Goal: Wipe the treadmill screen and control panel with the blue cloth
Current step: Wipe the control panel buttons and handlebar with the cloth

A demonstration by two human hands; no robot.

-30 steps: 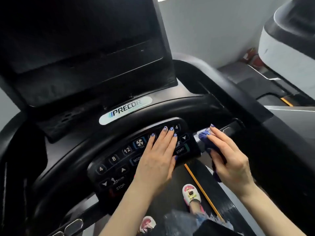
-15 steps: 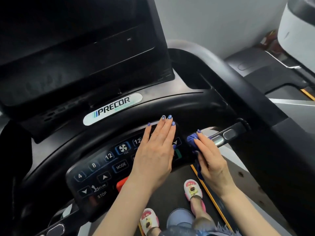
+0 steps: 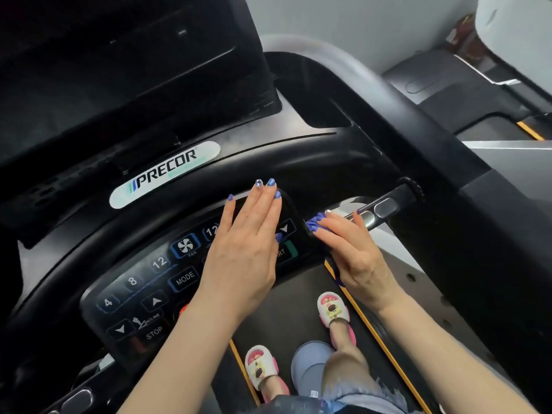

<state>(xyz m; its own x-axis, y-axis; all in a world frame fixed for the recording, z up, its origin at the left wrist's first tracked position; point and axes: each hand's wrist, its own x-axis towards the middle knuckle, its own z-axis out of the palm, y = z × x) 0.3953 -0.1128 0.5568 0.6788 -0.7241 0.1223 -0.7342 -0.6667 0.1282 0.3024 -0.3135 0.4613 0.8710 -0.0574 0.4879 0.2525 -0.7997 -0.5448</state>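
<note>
The black treadmill control panel (image 3: 143, 294) with lit buttons curves across the lower left. Above it rises the dark, switched-off screen (image 3: 119, 70). My left hand (image 3: 245, 252) lies flat on the panel's right half, fingers together and straight, holding nothing. My right hand (image 3: 349, 252) presses the blue cloth (image 3: 315, 224) against the panel's right end, beside the silver handlebar sensor grip (image 3: 379, 210). Most of the cloth is hidden under the palm; a strip of it hangs below the hand.
A black padded bar (image 3: 298, 171) arcs above the panel, with a PRECOR badge (image 3: 164, 174) behind it. The side rail (image 3: 418, 138) runs to the right. My feet in slippers (image 3: 333, 309) stand on the belt below. Another machine (image 3: 513, 34) stands far right.
The view has shifted, so the console sits further left and down. My right hand with the cloth has slid from the handlebar grip onto the panel's right end. My left hand stays flat on the panel.
</note>
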